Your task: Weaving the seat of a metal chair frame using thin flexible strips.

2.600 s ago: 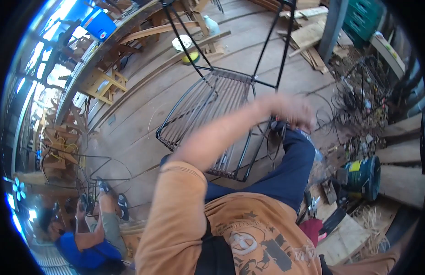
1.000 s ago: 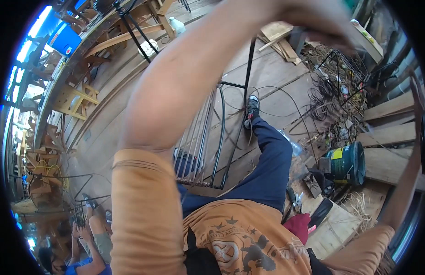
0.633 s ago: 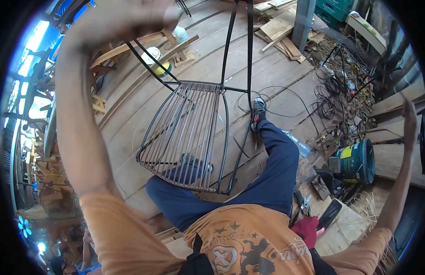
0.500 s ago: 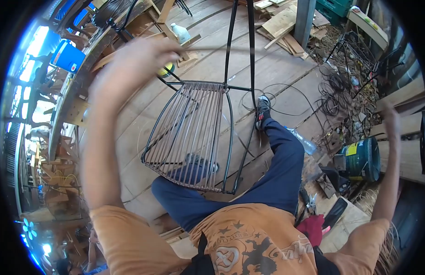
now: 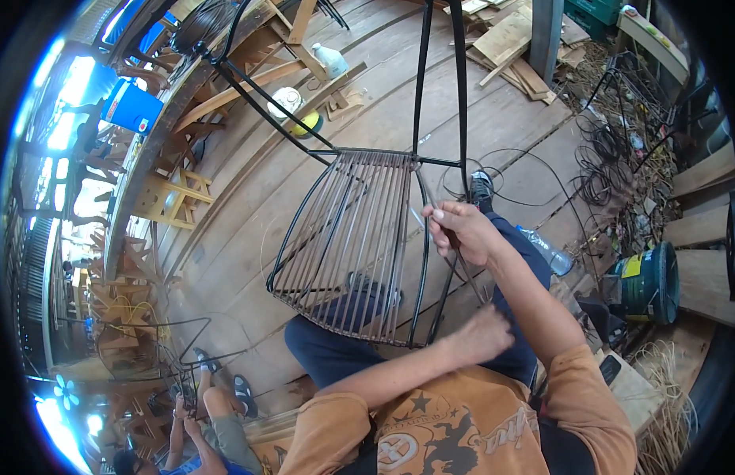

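In front of me stands a black metal chair frame [image 5: 424, 285]. Thin brown strands [image 5: 348, 237] run lengthwise across its seat, side by side. My right hand [image 5: 462, 229] is just right of the seat, fingers pinched on a loose brown strand [image 5: 432, 186] that comes down from the seat's far right corner. This strand continues below the right hand toward my left hand [image 5: 486, 332], which has crossed over in front of my body. The left hand is curled and somewhat blurred, closed at the strand's lower stretch. My legs straddle the near end of the seat.
Coiled dark strands [image 5: 605, 162] and a plastic bottle [image 5: 546, 249] lie on the right, near a green bucket [image 5: 649, 281]. Wood offcuts [image 5: 506, 51] are piled far right. A yellow stool [image 5: 173, 198] stands left. Another person [image 5: 225, 416] sits at the lower left.
My left hand has swung from the upper left down across my body to the right. My right hand has come in from the far right to the strand beside the seat.
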{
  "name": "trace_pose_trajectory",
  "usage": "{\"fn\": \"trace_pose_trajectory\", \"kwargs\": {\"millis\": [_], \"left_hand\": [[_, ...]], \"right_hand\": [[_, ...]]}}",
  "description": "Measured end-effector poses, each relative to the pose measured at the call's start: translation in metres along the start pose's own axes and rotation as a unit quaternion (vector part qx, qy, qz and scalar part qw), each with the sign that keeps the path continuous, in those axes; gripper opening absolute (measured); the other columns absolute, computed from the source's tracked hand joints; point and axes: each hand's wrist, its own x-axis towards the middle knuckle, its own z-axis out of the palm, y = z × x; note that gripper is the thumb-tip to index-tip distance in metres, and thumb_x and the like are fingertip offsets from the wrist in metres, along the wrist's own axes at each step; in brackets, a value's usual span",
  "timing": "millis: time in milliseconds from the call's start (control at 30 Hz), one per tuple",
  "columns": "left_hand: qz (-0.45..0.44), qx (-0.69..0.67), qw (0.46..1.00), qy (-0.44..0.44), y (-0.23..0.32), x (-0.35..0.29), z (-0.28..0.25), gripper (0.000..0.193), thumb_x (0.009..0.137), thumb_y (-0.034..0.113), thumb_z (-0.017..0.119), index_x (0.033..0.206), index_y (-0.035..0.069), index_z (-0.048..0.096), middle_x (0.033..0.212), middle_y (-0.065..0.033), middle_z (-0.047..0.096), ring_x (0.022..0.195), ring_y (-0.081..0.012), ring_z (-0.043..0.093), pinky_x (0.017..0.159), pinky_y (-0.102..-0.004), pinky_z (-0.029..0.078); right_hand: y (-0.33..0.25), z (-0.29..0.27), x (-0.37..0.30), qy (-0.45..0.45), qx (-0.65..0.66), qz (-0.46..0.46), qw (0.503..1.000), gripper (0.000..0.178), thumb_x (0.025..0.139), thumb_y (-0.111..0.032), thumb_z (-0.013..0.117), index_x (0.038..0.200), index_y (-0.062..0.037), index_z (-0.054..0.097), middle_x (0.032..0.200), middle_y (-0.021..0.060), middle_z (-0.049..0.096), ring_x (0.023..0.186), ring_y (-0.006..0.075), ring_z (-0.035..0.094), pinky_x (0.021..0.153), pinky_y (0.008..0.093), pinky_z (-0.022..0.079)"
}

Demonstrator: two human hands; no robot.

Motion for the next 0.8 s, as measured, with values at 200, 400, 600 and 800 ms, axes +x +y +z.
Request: {"fn": "trace_pose_trajectory", "kwargs": {"millis": [200,400,600,800], "left_hand": [[0.004,-0.145,0.988,-0.052,-0.006,-0.002,0.01,0.012,0.073,0.016,0.056,0.079,0.01,0.065,0.091,-0.0093,0.059,0.094,-0.0268,0.056,0.083,-0.0439,0.039],[-0.006,-0.088,0.987,0.132,-0.005,-0.012,-0.014,0.02,0.08,0.027,0.06,0.082,0.007,0.063,0.092,-0.0096,0.059,0.097,-0.0248,0.054,0.089,-0.0417,0.037],[-0.359,-0.393,0.764,0.364,-0.053,-0.003,-0.079,0.028,0.092,0.013,0.051,0.116,-0.001,0.053,0.109,-0.0107,0.059,0.102,-0.02,0.056,0.09,-0.0311,0.043],[-0.209,-0.538,0.687,0.441,-0.039,-0.008,-0.073,0.03,0.095,0.026,0.05,0.104,-0.003,0.054,0.105,-0.009,0.056,0.069,-0.0094,0.054,0.057,-0.0225,0.044]], "right_hand": [[0.0,0.007,0.027,0.019,0.006,-0.014,1.0,0.022,0.093,-0.026,0.053,0.102,-0.0064,0.057,0.068,-0.0061,0.047,0.054,0.0038,0.037,0.046,0.0175,0.027],[0.004,0.003,0.021,0.108,-0.143,-0.125,0.976,0.02,0.09,-0.021,0.058,0.093,-0.003,0.065,0.07,-0.005,0.052,0.058,0.0038,0.041,0.049,0.0191,0.033],[-0.005,0.013,-0.056,0.19,-0.562,-0.353,0.723,0.033,0.081,-0.006,0.06,0.113,-0.0055,0.056,0.083,0.0115,0.064,0.078,0.0287,0.063,0.066,0.0356,0.05],[0.028,0.023,-0.112,0.272,-0.546,-0.375,0.698,0.052,0.077,-0.012,0.066,0.123,-0.0041,0.044,0.09,0.0104,0.061,0.087,0.0307,0.058,0.074,0.0389,0.048]]}}
